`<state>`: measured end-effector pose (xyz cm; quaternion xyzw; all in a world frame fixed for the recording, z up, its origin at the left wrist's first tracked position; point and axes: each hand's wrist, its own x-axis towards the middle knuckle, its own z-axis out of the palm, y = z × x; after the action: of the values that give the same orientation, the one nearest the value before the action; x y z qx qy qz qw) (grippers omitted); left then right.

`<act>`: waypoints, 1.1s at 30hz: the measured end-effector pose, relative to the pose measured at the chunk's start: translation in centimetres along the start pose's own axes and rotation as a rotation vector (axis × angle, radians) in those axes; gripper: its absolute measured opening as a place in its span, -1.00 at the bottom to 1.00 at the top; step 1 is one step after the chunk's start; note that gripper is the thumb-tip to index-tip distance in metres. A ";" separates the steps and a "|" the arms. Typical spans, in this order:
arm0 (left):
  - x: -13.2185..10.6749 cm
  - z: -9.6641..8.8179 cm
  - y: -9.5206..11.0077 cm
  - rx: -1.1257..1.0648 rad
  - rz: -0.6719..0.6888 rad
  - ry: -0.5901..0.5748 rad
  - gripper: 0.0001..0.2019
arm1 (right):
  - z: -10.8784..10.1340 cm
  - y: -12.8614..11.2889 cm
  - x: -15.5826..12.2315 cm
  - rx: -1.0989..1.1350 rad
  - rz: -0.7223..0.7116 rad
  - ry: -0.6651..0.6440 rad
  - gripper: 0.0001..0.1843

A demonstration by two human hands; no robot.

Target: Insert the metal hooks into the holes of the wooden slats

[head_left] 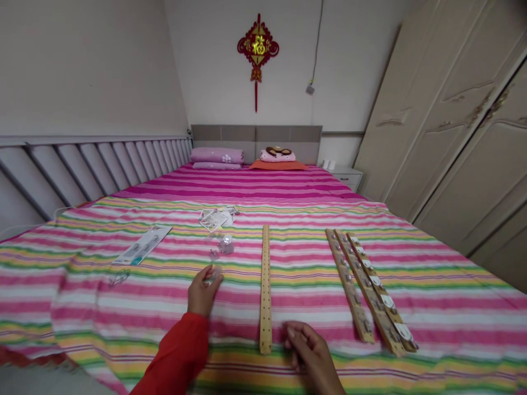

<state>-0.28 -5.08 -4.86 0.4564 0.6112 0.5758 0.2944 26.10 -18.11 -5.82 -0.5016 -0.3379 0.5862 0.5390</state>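
Observation:
A long wooden strip with a row of small holes (pixel 265 285) lies on the striped bedspread (pixel 432 285) in front of me. My left hand (pixel 202 293), in a red sleeve, reaches left of the strip and pinches a small clear piece from the bedspread. More small clear pieces (pixel 224 244) lie just beyond it. My right hand (pixel 308 348) rests with curled fingers beside the strip's near end; I cannot tell whether it holds anything. Three wooden strips fitted with white hooks (pixel 370 291) lie side by side to the right.
A flat blister pack (pixel 142 246) and a clear bag with paper (pixel 216 218) lie at the left. Pillows (pixel 217 156) sit at the headboard. A wardrobe (pixel 453 120) stands at the right, a slatted rail (pixel 102 164) along the left.

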 end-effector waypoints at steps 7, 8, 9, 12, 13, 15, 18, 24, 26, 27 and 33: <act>-5.7 0.2 5.2 -0.748 -0.581 -0.425 -0.63 | 2.3 -2.0 0.3 0.003 -0.082 -0.093 -0.47; -6.5 0.3 5.4 -0.788 -0.632 -0.472 -0.65 | 2.7 -2.2 0.3 0.005 -0.094 -0.107 -0.48; -7.3 0.4 5.5 -0.816 -0.682 -0.514 -0.67 | 3.0 -2.5 0.3 0.009 -0.104 -0.117 -0.50; -9.3 0.9 5.6 -0.881 -0.796 -0.597 -0.75 | 3.8 -3.0 0.3 0.023 -0.133 -0.122 -0.51; -9.8 1.1 5.6 -0.899 -0.816 -0.611 -0.79 | 4.0 -3.1 0.3 0.025 -0.137 -0.121 -0.51; -10.8 1.6 5.8 -0.925 -0.840 -0.635 -0.84 | 4.3 -3.3 0.4 0.030 -0.132 -0.116 -0.52; -11.8 2.3 5.8 -0.930 -0.877 -0.658 -0.84 | 4.6 -3.4 0.7 0.045 -0.115 -0.117 -0.52; -13.3 3.3 5.0 -0.907 -0.948 -0.706 -0.79 | 4.7 -3.7 0.4 0.102 -0.112 -0.125 -0.65; -13.8 3.3 4.7 -0.882 -0.937 -0.704 -0.81 | 4.7 -3.8 0.2 0.104 -0.104 -0.109 -0.66; -14.0 3.4 4.6 -0.869 -0.931 -0.701 -0.82 | 4.7 -3.8 0.1 0.101 -0.099 -0.107 -0.65; -13.8 3.4 4.9 -0.729 -0.871 -0.674 -0.80 | 4.4 -3.8 0.9 0.095 -0.071 -0.103 -0.66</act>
<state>9.43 -16.41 -2.96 0.1935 0.3803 0.3997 0.8112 23.07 -15.88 -1.30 -0.4324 -0.3547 0.6073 0.5643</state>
